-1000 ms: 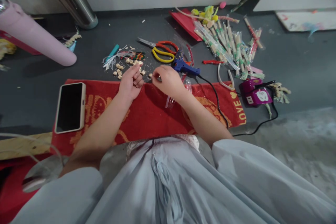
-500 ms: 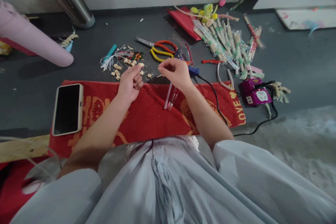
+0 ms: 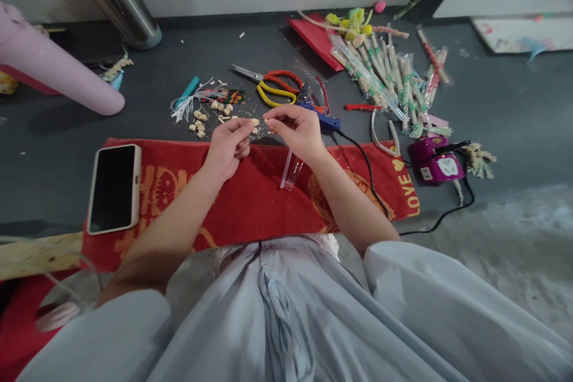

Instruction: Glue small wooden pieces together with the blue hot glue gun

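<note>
My left hand [image 3: 229, 146] and my right hand [image 3: 298, 129] meet above the far edge of a red towel [image 3: 250, 203]. Both are closed in a pinch, fingertips almost touching. The left pinches a small pale piece; the right pinches something tiny that I cannot make out. A clear narrow plastic sleeve [image 3: 290, 170] lies on the towel just under my right hand. Several small beige bits [image 3: 210, 113] are scattered on the dark floor just beyond my left hand. A blue glue gun [image 3: 324, 121] sits behind my right hand, partly hidden by it.
Red and yellow scissors [image 3: 275, 85] lie beyond the hands. A pile of wrapped sticks [image 3: 389, 80] is at the far right, a purple device [image 3: 434, 161] with a black cord beside the towel. A phone [image 3: 114, 187] rests on the towel's left end. A pink roll [image 3: 58, 68] lies far left.
My right hand lifted from the floor by the glue gun and came back toward my left hand. My left hand shifted right, so the fingertips now nearly meet.
</note>
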The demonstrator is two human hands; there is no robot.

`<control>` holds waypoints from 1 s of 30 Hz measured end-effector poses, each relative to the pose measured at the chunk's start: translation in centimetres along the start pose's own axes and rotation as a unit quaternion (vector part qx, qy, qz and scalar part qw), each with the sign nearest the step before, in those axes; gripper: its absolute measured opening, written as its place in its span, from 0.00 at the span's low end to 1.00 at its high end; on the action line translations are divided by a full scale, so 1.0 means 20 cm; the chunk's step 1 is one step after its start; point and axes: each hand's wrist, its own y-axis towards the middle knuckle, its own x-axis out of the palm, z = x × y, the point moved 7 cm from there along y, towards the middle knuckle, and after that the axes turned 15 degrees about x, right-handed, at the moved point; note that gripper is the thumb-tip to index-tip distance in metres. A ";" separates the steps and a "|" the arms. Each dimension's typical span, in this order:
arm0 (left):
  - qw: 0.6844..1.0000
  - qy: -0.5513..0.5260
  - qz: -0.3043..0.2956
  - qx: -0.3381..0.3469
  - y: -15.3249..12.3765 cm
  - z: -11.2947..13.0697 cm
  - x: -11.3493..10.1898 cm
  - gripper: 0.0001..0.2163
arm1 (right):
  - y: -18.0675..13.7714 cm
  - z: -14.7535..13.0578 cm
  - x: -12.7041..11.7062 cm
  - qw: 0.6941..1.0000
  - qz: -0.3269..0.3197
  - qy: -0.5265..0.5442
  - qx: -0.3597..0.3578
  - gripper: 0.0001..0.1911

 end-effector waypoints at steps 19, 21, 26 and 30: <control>1.000 0.020 0.014 0.015 0.00 -0.01 0.00 0.11 | -0.04 -0.07 0.01 0.992 0.028 -0.109 -0.059 0.05; 0.999 0.031 0.018 0.019 0.00 0.00 -0.01 0.11 | -0.04 -0.07 0.01 0.991 0.026 -0.114 -0.064 0.04; 0.999 0.049 0.011 0.020 -0.01 0.00 0.00 0.11 | -0.05 -0.08 0.02 0.988 0.024 -0.140 -0.052 0.06; 0.998 0.058 0.006 0.015 -0.01 -0.01 0.00 0.11 | -0.06 -0.11 0.02 0.982 0.034 -0.171 -0.078 0.04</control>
